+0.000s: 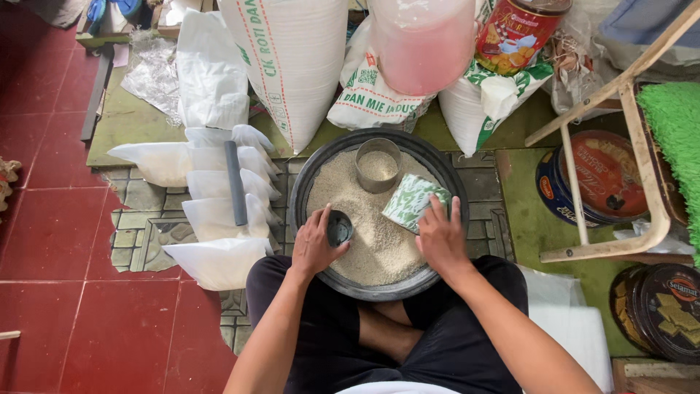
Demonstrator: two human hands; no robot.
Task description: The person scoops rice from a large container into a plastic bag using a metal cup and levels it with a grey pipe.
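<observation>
left hand [315, 246] grips small dark cup [340, 228] | right hand [440, 237] holds green-white patterned tin [413, 201] | grain-filled basin [300, 191]

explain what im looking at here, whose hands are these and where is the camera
There is no machine: a person sits cross-legged on the floor, and the one picture comes from a camera worn on their head, looking down at their own hands. In front of them is a wide round basin filled with pale grain. The left hand holds a small dark cup at the grain. The right hand rests on a green-and-white patterned can lying tilted in the grain. A metal tin stands upright further back in the basin, with grain inside. To the left on the floor lie filled white bags; large sacks stand behind, and round biscuit tins sit to the right.
</observation>
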